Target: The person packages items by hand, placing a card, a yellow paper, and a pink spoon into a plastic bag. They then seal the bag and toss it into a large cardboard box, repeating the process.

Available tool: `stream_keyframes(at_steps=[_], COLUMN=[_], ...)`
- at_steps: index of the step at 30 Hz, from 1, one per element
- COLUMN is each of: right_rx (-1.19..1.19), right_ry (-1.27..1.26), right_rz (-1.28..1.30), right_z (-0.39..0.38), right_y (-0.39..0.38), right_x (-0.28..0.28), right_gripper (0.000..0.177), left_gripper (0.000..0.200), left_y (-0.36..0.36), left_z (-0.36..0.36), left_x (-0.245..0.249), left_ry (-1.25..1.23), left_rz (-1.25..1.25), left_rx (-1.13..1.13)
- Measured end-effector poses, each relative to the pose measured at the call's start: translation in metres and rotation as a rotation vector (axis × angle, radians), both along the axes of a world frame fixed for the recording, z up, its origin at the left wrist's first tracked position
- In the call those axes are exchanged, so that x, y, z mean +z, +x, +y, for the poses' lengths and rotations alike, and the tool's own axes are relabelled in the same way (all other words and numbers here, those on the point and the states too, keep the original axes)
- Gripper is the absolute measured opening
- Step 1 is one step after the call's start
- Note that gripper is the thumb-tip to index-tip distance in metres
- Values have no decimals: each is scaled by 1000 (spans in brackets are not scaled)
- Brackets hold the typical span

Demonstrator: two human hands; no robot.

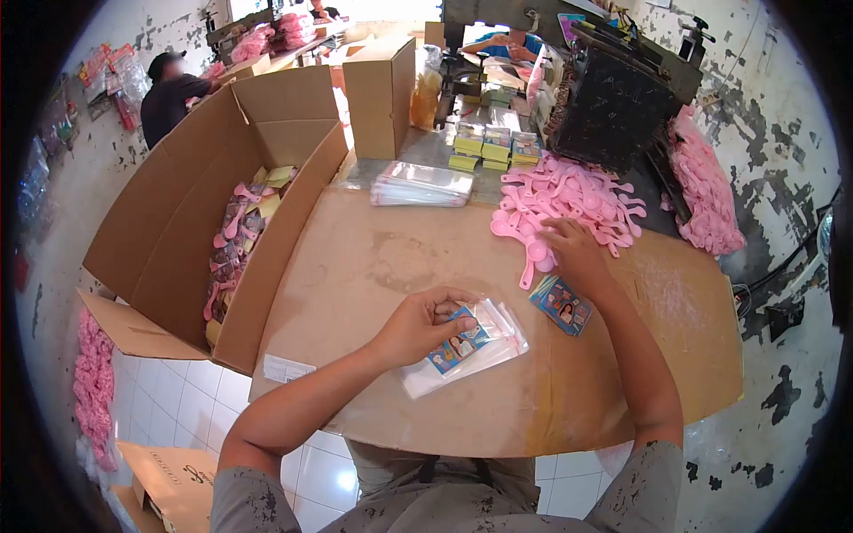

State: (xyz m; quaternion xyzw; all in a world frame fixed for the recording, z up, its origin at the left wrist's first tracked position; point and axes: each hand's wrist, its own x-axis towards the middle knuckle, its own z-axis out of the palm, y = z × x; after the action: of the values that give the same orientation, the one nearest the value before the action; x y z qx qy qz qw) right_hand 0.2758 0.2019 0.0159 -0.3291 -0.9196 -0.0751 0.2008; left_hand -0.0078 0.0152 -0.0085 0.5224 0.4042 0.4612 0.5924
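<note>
My left hand [422,327] is closed, its thumb pressing a blue printed card [458,346] over a small stack of clear plastic bags [498,348]. The bags lie fanned near the front of the cardboard-covered table. At the near edge of a heap of pink plastic scoops [573,197], my right hand [576,253] reaches in with its fingers apart, fingertips right at the scoop heads. Beside my right wrist rests a stack of similar blue cards [562,306].
At left stands a large open carton [160,213] holding packed scoops [233,233]. More clear bags [422,184] and card stacks [493,144] sit toward the back. A dark machine [613,102] borders the back right. People [173,96] work farther off.
</note>
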Motion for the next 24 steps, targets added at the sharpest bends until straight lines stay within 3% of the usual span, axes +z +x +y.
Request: stream_keyframes(at_steps=[3, 6, 9, 12, 18, 21, 24], right_rx=[13, 141, 270, 313, 348, 433, 400], right_ry=[-122, 96, -156, -624, -612, -548, -565], right_rz=[26, 35, 126, 258, 404, 325, 322], right_z=[8, 2, -42, -82, -93, -90, -98], right_y=[-8, -18, -33, -43, -42, -42, -46], right_x=[6, 11, 32, 57, 60, 53, 53], right_gripper=[31, 29, 22, 17, 12, 10, 8], left_gripper=[33, 32, 32, 32, 31, 31, 31], left_y=[-3, -5, -5, -7, -6, -5, -5], left_z=[-1, 1, 4, 1, 1, -1, -1], left_x=[5, 11, -3, 5, 9, 8, 4], left_ry=[-16, -12, 48, 37, 53, 51, 58], left_rz=[5, 1, -54, -5, 3, -9, 131], left_rx=[29, 44, 86, 97, 119, 84, 44])
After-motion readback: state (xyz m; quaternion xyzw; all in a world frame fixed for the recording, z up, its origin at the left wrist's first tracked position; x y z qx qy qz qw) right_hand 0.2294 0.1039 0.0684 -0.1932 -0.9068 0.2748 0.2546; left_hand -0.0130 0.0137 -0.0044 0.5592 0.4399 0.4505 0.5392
